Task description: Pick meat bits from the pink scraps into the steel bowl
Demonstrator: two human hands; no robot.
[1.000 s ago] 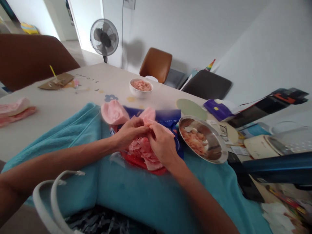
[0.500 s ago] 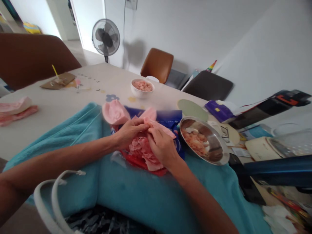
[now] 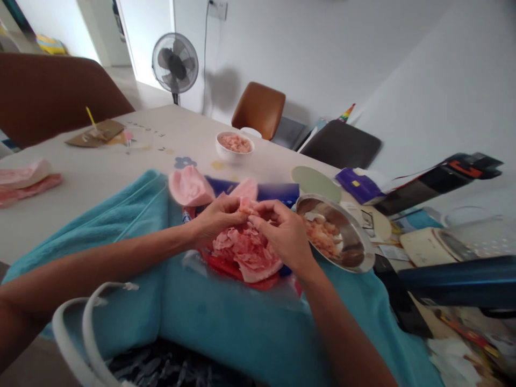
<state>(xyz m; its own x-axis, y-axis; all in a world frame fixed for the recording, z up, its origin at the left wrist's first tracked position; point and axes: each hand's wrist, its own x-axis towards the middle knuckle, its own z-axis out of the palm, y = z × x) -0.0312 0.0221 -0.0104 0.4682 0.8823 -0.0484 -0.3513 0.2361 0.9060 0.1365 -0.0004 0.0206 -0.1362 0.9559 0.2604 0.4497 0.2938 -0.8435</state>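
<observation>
My left hand [image 3: 217, 217] pinches a small piece of pink pomelo flesh [image 3: 246, 206] between thumb and fingertips. From the other side, my right hand [image 3: 284, 231] has its fingers bent round the same piece, thumb against it. Beneath both hands lies a heap of torn pink pomelo membrane [image 3: 237, 248] on a red and blue plastic bag [image 3: 231, 269]. Thick pink pomelo peel [image 3: 191, 185] stands behind my left hand. Just right of my right hand, a steel bowl [image 3: 363, 252] holds peeled pomelo flesh and sits tilted in view.
A white bowl [image 3: 235, 156] of pomelo flesh stands farther back on the table. More peel [image 3: 26, 177] lies at far left. A teal towel [image 3: 226, 317] covers the near edge. At right are a green mat [image 3: 316, 183], a purple packet [image 3: 358, 185] and a dark blue cylinder [image 3: 463, 282].
My right hand has shifted right and turned, its fingers more bent. The long pink membrane flap near it has come away from the piece, and the flesh between my fingertips now shows.
</observation>
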